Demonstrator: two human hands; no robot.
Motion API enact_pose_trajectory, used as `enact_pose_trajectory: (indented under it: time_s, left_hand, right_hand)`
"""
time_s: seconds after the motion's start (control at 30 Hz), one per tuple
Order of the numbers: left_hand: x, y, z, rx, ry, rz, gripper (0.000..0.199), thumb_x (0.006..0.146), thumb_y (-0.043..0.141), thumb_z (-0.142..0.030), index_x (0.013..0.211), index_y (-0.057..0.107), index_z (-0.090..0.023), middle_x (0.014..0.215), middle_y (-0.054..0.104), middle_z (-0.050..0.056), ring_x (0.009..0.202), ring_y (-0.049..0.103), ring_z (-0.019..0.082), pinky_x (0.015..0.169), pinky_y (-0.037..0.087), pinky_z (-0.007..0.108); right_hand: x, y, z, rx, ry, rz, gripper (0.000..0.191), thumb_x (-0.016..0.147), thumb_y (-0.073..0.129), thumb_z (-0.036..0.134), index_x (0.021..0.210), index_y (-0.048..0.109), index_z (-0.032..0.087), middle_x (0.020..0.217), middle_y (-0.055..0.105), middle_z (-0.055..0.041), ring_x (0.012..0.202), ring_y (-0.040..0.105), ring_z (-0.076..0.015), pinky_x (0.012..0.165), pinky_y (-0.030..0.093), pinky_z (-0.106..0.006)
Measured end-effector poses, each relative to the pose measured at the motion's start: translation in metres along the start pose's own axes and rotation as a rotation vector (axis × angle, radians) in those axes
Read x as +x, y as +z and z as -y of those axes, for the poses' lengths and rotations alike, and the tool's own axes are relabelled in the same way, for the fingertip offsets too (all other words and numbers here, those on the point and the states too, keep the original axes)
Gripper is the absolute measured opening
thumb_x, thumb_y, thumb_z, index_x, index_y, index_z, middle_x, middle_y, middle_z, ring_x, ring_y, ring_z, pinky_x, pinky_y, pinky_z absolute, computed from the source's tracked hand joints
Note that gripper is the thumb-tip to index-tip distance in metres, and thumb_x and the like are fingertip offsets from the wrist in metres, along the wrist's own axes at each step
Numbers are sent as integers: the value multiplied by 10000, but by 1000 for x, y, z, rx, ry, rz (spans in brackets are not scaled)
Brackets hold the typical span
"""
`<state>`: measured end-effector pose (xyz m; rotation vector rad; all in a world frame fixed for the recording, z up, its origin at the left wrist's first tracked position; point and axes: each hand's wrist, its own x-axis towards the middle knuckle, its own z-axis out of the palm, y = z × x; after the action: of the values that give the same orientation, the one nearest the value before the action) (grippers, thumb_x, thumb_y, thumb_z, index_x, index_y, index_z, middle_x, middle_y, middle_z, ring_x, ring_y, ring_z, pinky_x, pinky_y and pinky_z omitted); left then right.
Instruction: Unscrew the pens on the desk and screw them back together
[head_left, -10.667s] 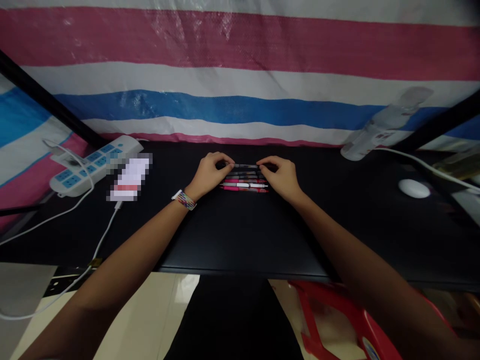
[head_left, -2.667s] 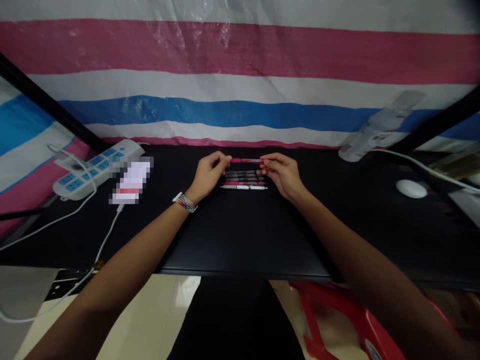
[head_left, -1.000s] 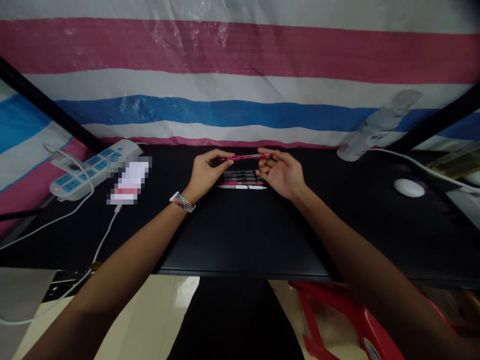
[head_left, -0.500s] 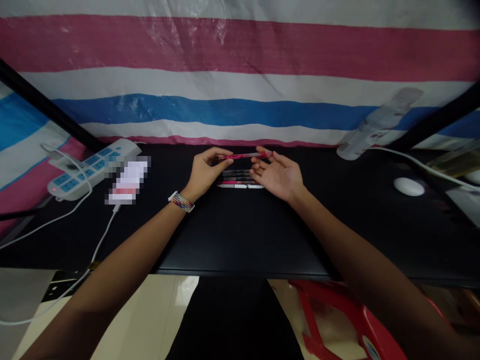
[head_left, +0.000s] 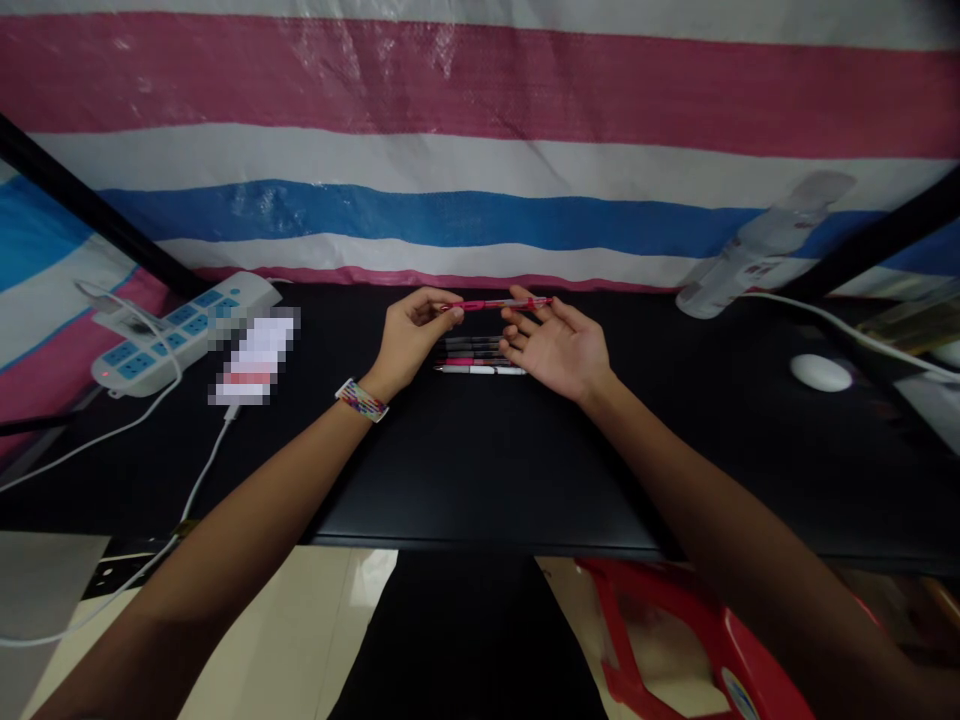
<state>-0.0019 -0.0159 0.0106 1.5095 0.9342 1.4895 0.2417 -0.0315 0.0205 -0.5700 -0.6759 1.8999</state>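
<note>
My left hand (head_left: 412, 335), with a colourful woven band on its wrist, pinches one end of a red pen (head_left: 487, 304) between thumb and fingers. My right hand (head_left: 562, 345) is turned palm up, and its thumb and index finger meet the other end of that pen. The pen is held level, just above and beyond a row of pens lying side by side on the black tabletop. Nearest me in the row is a white pen (head_left: 480, 370); a pink-and-black pen (head_left: 469, 361) and several dark pens (head_left: 472, 347) lie behind it. My right fingers cover the row's right ends.
To the left are a white power strip (head_left: 187, 330) with blue sockets and a blurred-out phone (head_left: 259, 355) on a white cable. A clear plastic bottle (head_left: 757, 250) and a white mouse (head_left: 821, 373) stand right. Striped sheeting (head_left: 480, 90) hangs behind; a red stool (head_left: 675, 610) is below.
The red pen has turned slightly in my fingers and shows more of its length, held nearly level. Both hands stay almost in place, and the row of pens is unchanged.
</note>
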Motion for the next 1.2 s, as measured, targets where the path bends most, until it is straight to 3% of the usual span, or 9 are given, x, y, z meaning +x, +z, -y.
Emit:
enact_pose_trajectory:
  time_s: [0.4,0.6,0.77,0.93,1.07,1.2]
  left_hand:
    - [-3,3,-2,-31,-11,18,258,822,952,-339,1004,837,-197,866,798,30,835,759,163,813,629,303]
    - [-3,4,-2,-38,-6,22,250,832,952,-343,995,826,-200,845,790,30,826,760,163,806,630,307]
    - [-3,4,-2,-10,-18,19,251,831,946,-357,987,813,-212,857,788,33,835,759,176,802,636,325]
    - [-4,5,-1,-5,-25,20,219,843,919,-329,999,811,-220,856,772,37,840,752,182,810,640,344]
    - [-3,5,-1,-10,-27,2,208,831,926,-334,982,820,-237,849,778,36,833,747,187,786,635,344]
    - [-3,5,0,-18,-15,13,270,840,945,-393,991,811,-214,842,770,32,823,749,171,773,621,314]
  right_hand:
    - [2,1,-3,9,-35,-38,241,961,715,387,1153,764,251,1004,811,-68,932,715,-235,956,634,-424]
    - [0,2,-3,40,-24,-32,382,963,663,511,1236,758,262,1052,820,-78,944,710,-263,952,635,-465]
    - [0,3,-3,-12,-49,-50,263,940,698,396,1148,766,250,999,808,-74,923,701,-241,966,630,-429]
    - [0,5,-4,-39,-57,-69,308,954,693,466,1190,767,283,1039,804,-65,933,701,-253,968,635,-465]
    - [-1,5,-4,-49,-64,-71,264,939,716,424,1158,771,287,1020,811,-62,940,708,-257,981,632,-474]
    - [-1,4,-3,-30,-48,-34,404,962,681,559,1274,747,311,1066,833,-53,939,726,-272,954,642,-512]
